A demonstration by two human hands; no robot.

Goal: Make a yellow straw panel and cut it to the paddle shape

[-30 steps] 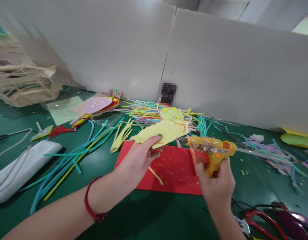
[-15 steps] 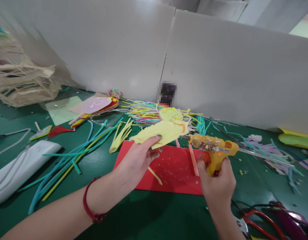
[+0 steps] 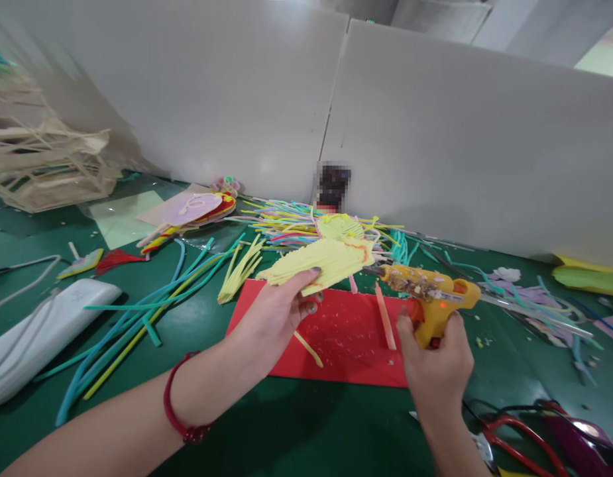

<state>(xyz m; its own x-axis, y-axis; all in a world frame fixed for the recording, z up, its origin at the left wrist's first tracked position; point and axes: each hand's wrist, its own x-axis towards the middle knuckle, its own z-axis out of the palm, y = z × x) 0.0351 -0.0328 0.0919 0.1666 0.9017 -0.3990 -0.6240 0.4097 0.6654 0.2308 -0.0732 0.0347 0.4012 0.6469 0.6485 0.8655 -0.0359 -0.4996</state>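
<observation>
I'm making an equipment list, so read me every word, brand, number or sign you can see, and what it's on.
No text is readable.
Hot glue gun in the right hand: pale label, too small and blurred to read.
Dark item by the grey panel: pixelated, so any marking is hidden.
Lavender disc: a looped shape, not clearly a letter.

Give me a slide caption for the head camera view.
Left hand holding a ridged yellow piece, right hand a yellow glue gun, with a red sheet on the green table.

The head camera looks forward and down over the table (image 3: 336,424), close by.
</observation>
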